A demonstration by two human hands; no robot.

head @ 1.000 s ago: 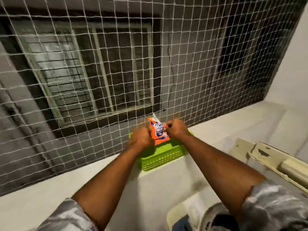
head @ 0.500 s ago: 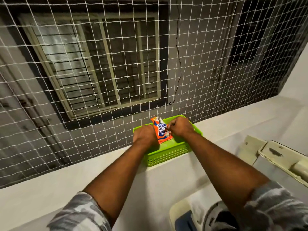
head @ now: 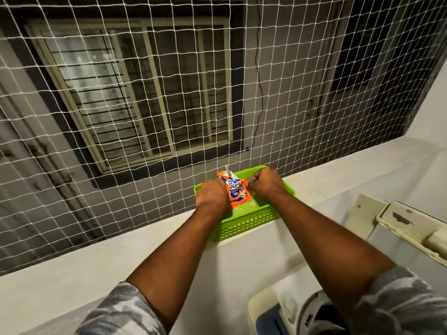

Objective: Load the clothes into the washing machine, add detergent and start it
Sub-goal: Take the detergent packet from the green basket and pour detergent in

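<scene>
Left hand [head: 212, 197] and right hand [head: 265, 184] both clenched on an orange detergent sachet [head: 237, 192] — pinched between them, above the green basket [head: 244, 226].

A home's netted balcony: safety net [head: 169, 68], white ledge [head: 72, 269], washing machine [head: 302, 315], neighbouring barred window [head: 135, 97].

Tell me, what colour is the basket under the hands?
Bright green basket; the head view shows it.
</scene>
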